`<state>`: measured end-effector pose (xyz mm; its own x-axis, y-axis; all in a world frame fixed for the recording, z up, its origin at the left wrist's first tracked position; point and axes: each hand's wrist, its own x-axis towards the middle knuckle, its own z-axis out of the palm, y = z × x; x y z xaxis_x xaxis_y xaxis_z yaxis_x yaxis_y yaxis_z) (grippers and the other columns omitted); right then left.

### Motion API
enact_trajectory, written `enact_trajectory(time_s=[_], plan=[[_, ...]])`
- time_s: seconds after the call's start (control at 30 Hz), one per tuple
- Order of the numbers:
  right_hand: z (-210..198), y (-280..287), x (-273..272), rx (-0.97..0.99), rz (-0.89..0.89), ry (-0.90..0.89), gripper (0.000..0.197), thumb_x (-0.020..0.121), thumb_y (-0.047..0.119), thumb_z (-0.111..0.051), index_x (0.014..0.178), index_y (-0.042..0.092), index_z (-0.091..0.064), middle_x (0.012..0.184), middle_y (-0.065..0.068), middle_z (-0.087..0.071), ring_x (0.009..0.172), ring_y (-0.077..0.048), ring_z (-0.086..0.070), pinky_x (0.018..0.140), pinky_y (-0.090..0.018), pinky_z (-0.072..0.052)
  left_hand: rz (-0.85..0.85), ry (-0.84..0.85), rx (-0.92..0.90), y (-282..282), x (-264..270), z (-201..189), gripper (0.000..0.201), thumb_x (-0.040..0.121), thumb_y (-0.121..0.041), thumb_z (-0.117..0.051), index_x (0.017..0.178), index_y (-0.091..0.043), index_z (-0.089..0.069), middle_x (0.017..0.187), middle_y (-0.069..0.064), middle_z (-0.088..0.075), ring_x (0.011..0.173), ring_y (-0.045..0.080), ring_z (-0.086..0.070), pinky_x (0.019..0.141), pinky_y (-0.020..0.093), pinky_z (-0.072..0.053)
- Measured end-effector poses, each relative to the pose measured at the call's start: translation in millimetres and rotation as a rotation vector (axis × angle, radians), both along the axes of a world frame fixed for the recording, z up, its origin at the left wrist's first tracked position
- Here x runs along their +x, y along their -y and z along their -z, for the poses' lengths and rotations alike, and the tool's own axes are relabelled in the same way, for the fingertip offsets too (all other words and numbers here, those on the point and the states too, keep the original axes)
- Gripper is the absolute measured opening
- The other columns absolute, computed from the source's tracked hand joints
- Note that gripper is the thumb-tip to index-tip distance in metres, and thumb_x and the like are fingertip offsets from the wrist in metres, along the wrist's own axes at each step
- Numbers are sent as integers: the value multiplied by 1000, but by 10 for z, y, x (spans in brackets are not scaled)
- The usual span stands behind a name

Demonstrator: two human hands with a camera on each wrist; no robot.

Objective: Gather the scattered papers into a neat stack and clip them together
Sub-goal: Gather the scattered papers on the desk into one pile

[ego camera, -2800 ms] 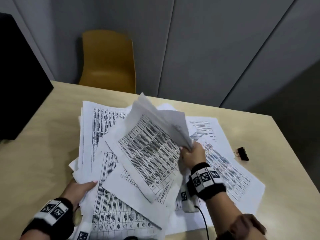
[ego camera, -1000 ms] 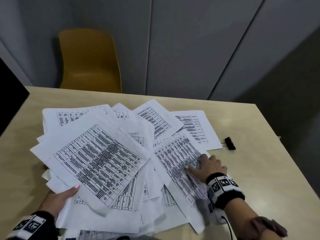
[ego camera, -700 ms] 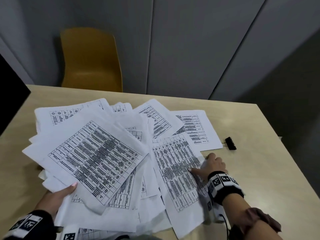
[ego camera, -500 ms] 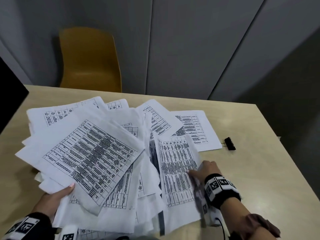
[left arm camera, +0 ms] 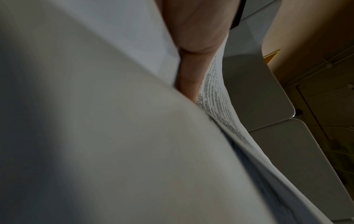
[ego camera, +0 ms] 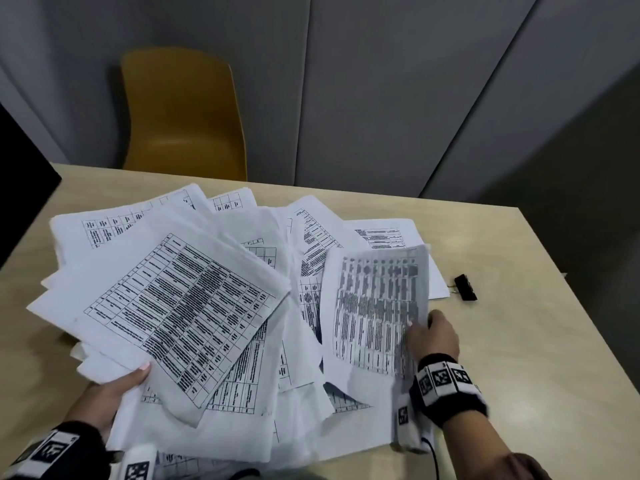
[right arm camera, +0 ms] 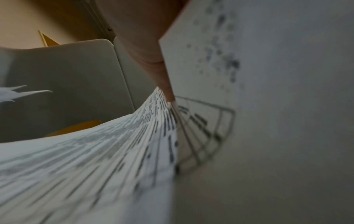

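Observation:
Several white printed sheets (ego camera: 284,341) lie fanned across the wooden table (ego camera: 540,358). My left hand (ego camera: 114,393) grips a bundle of sheets (ego camera: 180,306) at its near edge, thumb on top, the bundle raised off the table. My right hand (ego camera: 431,336) pinches the right edge of a blurred sheet (ego camera: 374,306) and lifts it. In the left wrist view, paper (left arm camera: 114,136) fills the frame beside a finger (left arm camera: 188,78). A finger (right arm camera: 162,78) in the right wrist view presses into curved printed paper (right arm camera: 95,159). A black binder clip (ego camera: 465,287) lies to the right of the papers.
A yellow chair (ego camera: 183,112) stands behind the table's far edge, before grey wall panels (ego camera: 381,81). A dark object (ego camera: 20,174) sits at the far left. Bare table lies to the right of the clip and along the right edge.
My right hand went from pressing flat on the right-hand sheet to pinching its edge and lifting it. The left-hand bundle has drifted left and risen slightly. The clip has not moved.

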<state>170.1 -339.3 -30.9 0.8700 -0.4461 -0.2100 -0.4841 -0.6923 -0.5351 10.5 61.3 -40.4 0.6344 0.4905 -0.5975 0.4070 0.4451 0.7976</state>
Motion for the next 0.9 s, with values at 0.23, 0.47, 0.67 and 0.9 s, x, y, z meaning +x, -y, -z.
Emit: enact_trajectory(time_s=[0.23,0.47,0.67,0.9], plan=[[-69,-44,-13,78,-15,143,13,87,13,-56,81,9,-45,76,-11,-55,64,-27,-45,60,-28,-32,22,-9,-17,-60,17,83,9,90,-4,-50,87,-6,-58,53,-1,-70,44,16,-65,36,30,-50],[39,-255,-223,100,-338,-118,16,82,25,-65,87,13,-55,83,-6,-63,79,-26,-59,71,-28,-46,29,-42,-12,-90,1,145,7,89,-5,-53,88,-4,-60,56,1,-70,47,21,-66,40,33,-52],[20,-282,-19,45,-115,-99,61,80,33,-68,129,9,-41,131,-23,-42,121,-38,-44,102,-42,-37,59,-55,53,-57,20,109,15,88,-4,-54,101,0,-60,66,2,-71,71,26,-60,55,33,-54],[68,-203,497,-148,-347,-291,56,91,53,-34,141,29,-28,152,-13,-21,139,-34,-20,112,-52,-21,61,-42,53,-41,35,62,27,88,-3,-54,114,3,-55,55,-6,-70,77,24,-56,66,33,-44]])
